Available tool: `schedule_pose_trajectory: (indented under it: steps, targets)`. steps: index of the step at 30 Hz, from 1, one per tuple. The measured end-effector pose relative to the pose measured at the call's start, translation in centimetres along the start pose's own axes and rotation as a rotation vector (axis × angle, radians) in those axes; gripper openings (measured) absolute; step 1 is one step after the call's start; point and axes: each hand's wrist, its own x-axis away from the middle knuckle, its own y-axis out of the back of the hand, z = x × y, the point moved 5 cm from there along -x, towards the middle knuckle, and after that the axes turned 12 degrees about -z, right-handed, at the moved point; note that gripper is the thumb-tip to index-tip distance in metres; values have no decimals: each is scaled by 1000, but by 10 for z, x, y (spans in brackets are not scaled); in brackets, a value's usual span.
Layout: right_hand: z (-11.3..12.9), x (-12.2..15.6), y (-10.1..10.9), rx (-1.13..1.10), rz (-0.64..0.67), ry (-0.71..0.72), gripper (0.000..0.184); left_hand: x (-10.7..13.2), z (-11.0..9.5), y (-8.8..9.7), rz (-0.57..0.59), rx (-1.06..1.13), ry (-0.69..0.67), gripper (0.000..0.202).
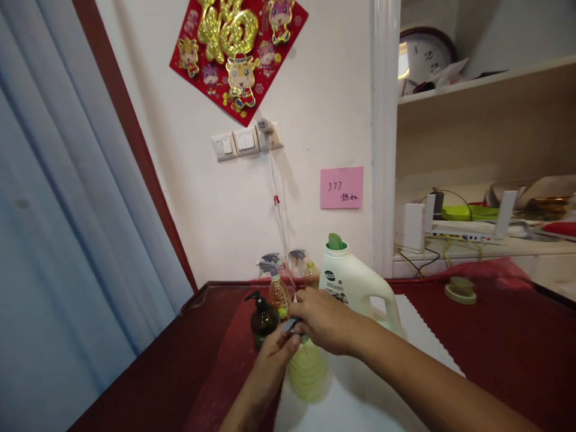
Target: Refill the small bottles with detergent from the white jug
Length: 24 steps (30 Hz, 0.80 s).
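Note:
A clear spray bottle of pale green liquid [308, 372] stands on the white cloth [423, 342]. My right hand [324, 321] is closed over its grey spray head from above. My left hand [275, 354] comes up from below and pinches the bottle's neck just under the head. Behind them stand a dark brown pump bottle [262, 321], two spray bottles of orange liquid [278, 288], and a large white detergent jug [355, 282] with a green cap.
A dark red table [517, 342] bears everything. A round lid [460, 290] lies at the back right. Shelves with a router [463, 228], cables and clutter fill the right. A blue curtain [67, 240] hangs left. A white cord [281, 222] drops from the wall socket.

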Motion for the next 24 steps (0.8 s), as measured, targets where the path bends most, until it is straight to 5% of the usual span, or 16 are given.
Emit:
schedule_pose_trajectory:
  steps: [5, 8, 11, 15, 19, 24]
  targets:
    - [1, 0, 1, 17, -27, 16, 14, -5, 10, -2, -77, 12, -68, 42]
    - [3, 7, 9, 30, -97, 19, 31, -5, 13, -3, -79, -18, -53, 35]
    - [6, 30, 18, -7, -329, 9, 52, 0, 8, -6, -52, -13, -46, 39]
    - [-2, 88, 1, -270, -700, -88, 18, 15, 3, 4, -25, 45, 19, 70]
    - [-23, 122, -65, -430, -432, -420, 24, 41, 6, 49, -268, -161, 86, 68]
    - [-31, 104, -122, -476, -222, -609, 106, 71, 16, 87, -418, -328, 83, 62]
